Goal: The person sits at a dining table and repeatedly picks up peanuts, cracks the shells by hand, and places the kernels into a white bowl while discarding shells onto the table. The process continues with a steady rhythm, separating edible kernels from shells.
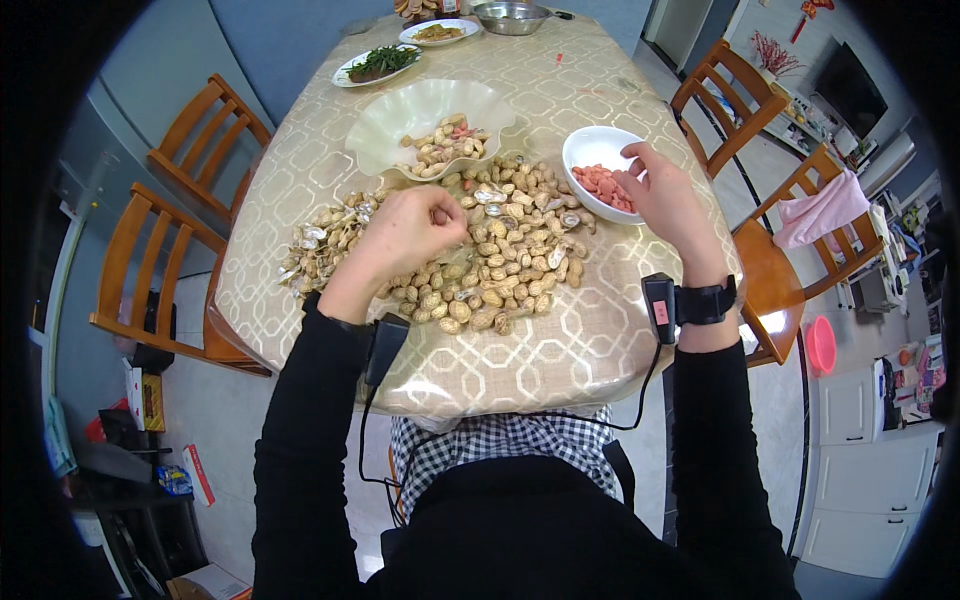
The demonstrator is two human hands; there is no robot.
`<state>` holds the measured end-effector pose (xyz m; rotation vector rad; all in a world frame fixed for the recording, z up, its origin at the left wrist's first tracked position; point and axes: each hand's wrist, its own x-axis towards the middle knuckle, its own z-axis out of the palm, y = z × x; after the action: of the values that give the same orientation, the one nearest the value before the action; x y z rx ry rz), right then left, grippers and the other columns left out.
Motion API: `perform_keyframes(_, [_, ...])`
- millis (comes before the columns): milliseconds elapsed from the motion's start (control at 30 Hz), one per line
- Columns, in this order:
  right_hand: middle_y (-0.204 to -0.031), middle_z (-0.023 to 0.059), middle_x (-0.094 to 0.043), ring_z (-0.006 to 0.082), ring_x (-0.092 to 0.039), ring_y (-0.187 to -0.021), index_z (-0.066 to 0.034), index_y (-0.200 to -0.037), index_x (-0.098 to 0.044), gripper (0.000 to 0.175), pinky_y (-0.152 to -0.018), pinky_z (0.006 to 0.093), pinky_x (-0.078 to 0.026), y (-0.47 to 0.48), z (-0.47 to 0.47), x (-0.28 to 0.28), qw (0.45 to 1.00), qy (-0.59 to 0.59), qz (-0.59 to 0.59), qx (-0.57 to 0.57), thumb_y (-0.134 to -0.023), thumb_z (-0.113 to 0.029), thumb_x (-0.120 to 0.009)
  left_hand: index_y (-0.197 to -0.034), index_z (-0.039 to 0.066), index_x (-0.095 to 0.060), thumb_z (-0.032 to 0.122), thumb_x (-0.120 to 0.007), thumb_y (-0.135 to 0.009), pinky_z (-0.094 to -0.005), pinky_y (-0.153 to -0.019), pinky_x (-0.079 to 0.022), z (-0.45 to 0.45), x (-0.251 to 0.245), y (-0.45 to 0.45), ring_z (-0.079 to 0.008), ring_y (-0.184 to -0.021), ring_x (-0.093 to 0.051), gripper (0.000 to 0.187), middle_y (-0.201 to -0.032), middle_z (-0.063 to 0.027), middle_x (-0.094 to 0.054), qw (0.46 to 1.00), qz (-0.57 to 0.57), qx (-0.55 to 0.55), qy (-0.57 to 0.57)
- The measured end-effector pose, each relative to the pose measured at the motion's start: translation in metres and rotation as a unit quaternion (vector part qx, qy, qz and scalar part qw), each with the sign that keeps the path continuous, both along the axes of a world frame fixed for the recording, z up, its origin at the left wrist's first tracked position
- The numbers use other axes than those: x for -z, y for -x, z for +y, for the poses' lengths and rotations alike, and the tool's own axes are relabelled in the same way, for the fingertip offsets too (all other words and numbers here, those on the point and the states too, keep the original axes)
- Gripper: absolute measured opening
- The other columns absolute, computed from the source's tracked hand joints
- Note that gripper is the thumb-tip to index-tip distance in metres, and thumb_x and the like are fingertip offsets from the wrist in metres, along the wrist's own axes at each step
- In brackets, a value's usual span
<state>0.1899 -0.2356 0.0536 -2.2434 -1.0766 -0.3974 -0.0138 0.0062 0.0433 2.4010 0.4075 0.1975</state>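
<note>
My right hand (658,196) is over the right rim of a white bowl (594,142), its thumb and fingers apart. Inside the bowl lie shelled pink peanut kernels (600,184). My left hand (414,229) hovers at the left part of a spread of unshelled peanuts (517,259), fingers curled inward. Whether it holds anything between the fingertips is hidden. Left of that hand, a heap of peanut shells (326,244) covers the table. Beyond the peanuts, a pale wavy-rimmed bowl (375,124) contains more peanuts in the shell and a few reddish kernels.
A patterned cloth under clear plastic covers the table (480,367). Farther back are a plate of greens (382,64), another plate of food (439,31) and a metal basin (511,18). Wooden chairs (202,150) flank both sides. Cables hang from both wrist devices.
</note>
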Motion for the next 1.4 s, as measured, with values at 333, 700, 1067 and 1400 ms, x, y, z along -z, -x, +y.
perform_keyframes(333, [-0.092,0.0126,-0.067,0.0216,-0.066,-0.076,-0.0036,-0.111,-0.065,0.021,-0.068,0.0309,-0.053,0.092,0.051,0.011,0.936,-0.123,0.139,-0.297,-0.090,-0.009,-0.064,-0.110,0.005,-0.065,0.023,-0.062,-0.097,-0.0171,-0.056,-0.035,-0.018,0.020,-0.015,-0.0012,-0.068,-0.047,0.023,-0.082,0.0058,-0.058,0.889,-0.090,0.089,0.440])
perform_keyframes(700, [-0.078,-0.0004,-0.064,0.0054,-0.056,-0.063,-0.0048,-0.100,-0.065,0.008,-0.055,0.0194,-0.045,0.074,0.040,0.016,0.952,-0.195,0.155,-0.181,-0.094,-0.009,-0.063,-0.098,0.005,-0.067,0.027,-0.065,-0.096,-0.0189,-0.055,-0.040,-0.013,0.029,-0.003,-0.0026,-0.060,-0.049,0.022,-0.076,0.0061,-0.059,0.905,-0.099,0.053,0.411])
perform_keyframes(1067, [-0.082,0.0115,-0.066,0.0252,-0.065,-0.073,-0.0038,-0.097,-0.065,0.013,-0.068,0.0352,-0.051,0.017,-0.001,0.001,0.989,-0.082,-0.115,0.048,-0.086,-0.011,-0.066,-0.100,0.009,-0.063,0.029,-0.048,-0.105,-0.0198,-0.055,-0.036,0.036,0.025,0.038,-0.0018,-0.059,-0.038,0.025,-0.082,0.0055,-0.059,0.977,-0.103,-0.086,0.166])
perform_keyframes(1400, [-0.110,0.0157,-0.064,0.0330,-0.063,-0.101,-0.0067,-0.110,-0.067,0.025,-0.088,0.0417,-0.051,0.085,0.078,0.018,0.944,0.116,0.067,-0.303,-0.086,-0.012,-0.063,-0.101,0.003,-0.064,0.016,-0.064,-0.091,-0.0378,-0.085,-0.049,0.026,0.012,0.047,-0.0294,-0.097,-0.062,0.017,-0.100,-0.0150,-0.063,0.997,-0.069,0.021,-0.037])
